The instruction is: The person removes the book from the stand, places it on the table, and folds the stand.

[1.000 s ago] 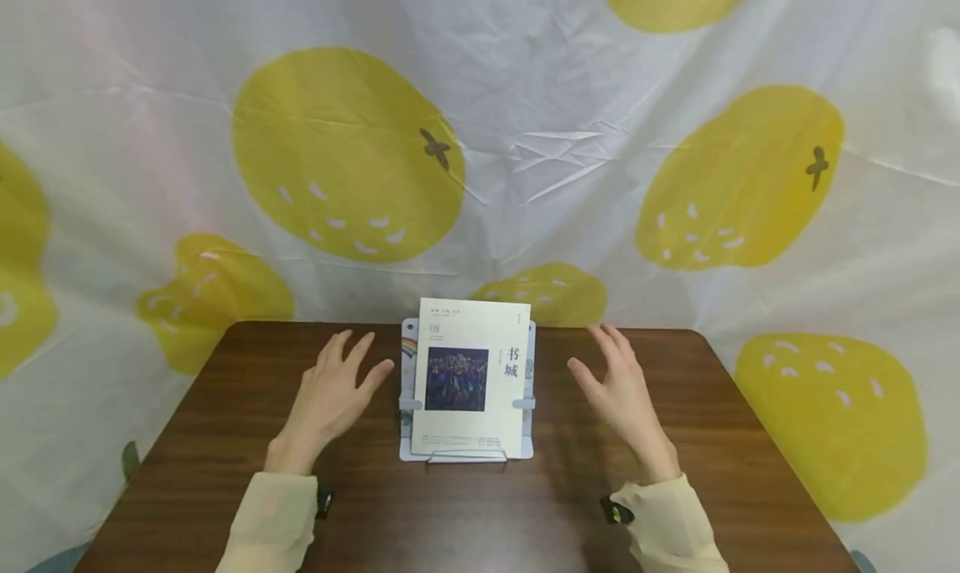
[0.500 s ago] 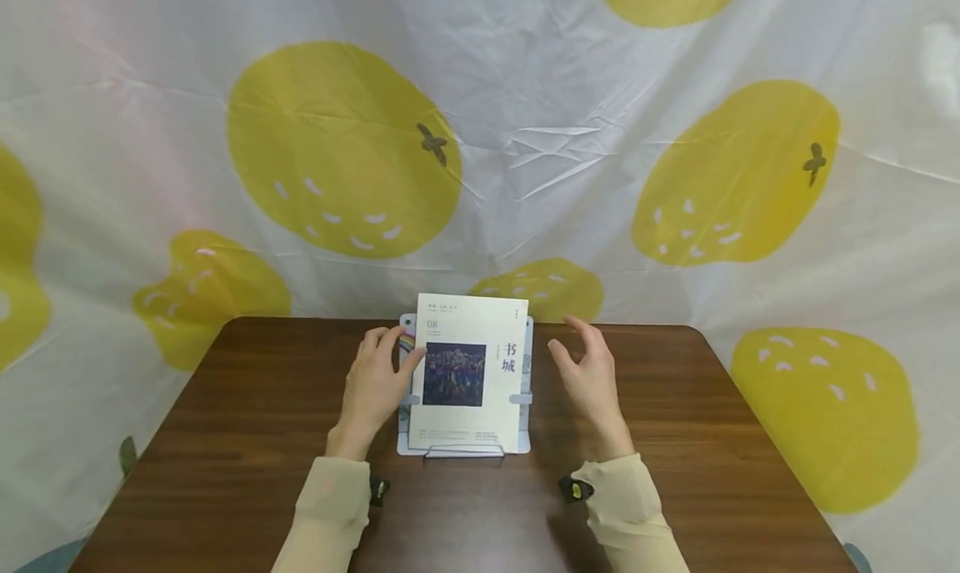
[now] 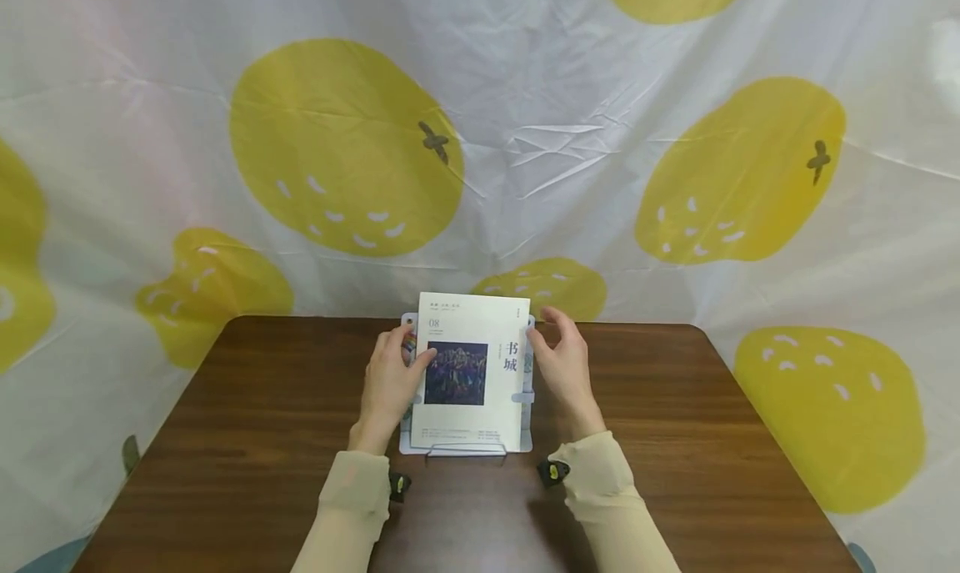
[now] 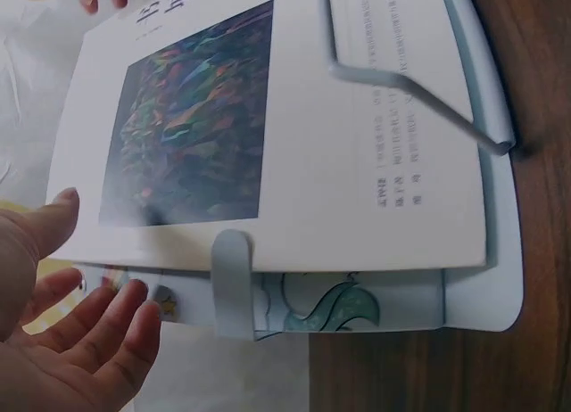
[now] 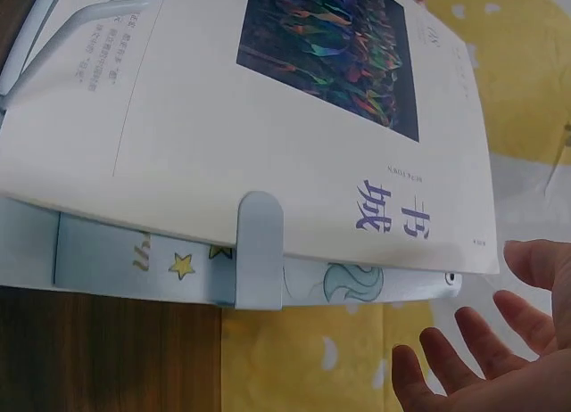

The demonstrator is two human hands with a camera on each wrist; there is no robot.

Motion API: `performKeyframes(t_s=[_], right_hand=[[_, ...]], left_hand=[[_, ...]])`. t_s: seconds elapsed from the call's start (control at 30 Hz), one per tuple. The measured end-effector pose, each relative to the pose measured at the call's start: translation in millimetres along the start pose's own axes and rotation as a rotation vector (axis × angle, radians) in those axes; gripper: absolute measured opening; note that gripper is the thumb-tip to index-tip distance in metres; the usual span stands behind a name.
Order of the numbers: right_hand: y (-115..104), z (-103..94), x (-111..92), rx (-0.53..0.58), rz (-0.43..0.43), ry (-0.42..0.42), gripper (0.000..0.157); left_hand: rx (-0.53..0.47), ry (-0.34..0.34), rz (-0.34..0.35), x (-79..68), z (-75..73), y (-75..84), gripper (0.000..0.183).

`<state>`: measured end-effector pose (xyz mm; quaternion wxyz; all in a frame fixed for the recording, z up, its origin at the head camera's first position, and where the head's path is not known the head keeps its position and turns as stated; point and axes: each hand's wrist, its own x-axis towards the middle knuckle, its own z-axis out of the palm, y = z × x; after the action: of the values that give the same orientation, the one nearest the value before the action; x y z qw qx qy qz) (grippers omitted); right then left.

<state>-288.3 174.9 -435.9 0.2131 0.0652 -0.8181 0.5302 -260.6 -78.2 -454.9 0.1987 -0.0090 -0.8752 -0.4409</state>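
A white book (image 3: 491,406) with a dark picture on its cover leans upright on a pale blue book stand (image 5: 187,260). Grey side clips (image 4: 234,283) overlap its two side edges, and a wire bar (image 3: 467,449) crosses its bottom. At the left edge is my left hand (image 3: 387,385); its thumb overlaps the cover, and its loosely bent fingers lie beside the stand's edge. On the other side, my right hand (image 3: 567,373) has its thumb tip right at the book's upper right edge. The fingers of that hand are spread and relaxed beside the stand, holding nothing.
Everything stands on a dark brown wooden table (image 3: 675,439), with the stand near its back edge. Behind hangs a white cloth (image 3: 540,72) printed with yellow fruit. Both wrists carry small black devices (image 3: 553,473) below beige sleeves.
Both hands have moved inward from either side to the book's edges, the left one to the right and the right one to the left. The book and stand stay put.
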Motion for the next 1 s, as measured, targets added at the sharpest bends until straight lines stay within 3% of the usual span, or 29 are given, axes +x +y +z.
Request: performKeyframes(t_s=[0.43, 0.73, 1.0], right_hand=[[-5, 15.2, 15, -0.001, 0.032, 0.008, 0.045], [-8, 23.8, 20, -0.006, 0.122, 0.002, 0.051], [-6, 25.4, 18, 0.008, 0.124, 0.05, 0.043]], left_hand=[[-0.008, 0.069, 0.016, 1.3, 10.5, -3.3, 0.05], [0.031, 0.045, -0.038, 1.4, 11.7, -3.0, 0.041], [0.04, 0.043, -0.049, 2.2, 12.5, -4.0, 0.037]])
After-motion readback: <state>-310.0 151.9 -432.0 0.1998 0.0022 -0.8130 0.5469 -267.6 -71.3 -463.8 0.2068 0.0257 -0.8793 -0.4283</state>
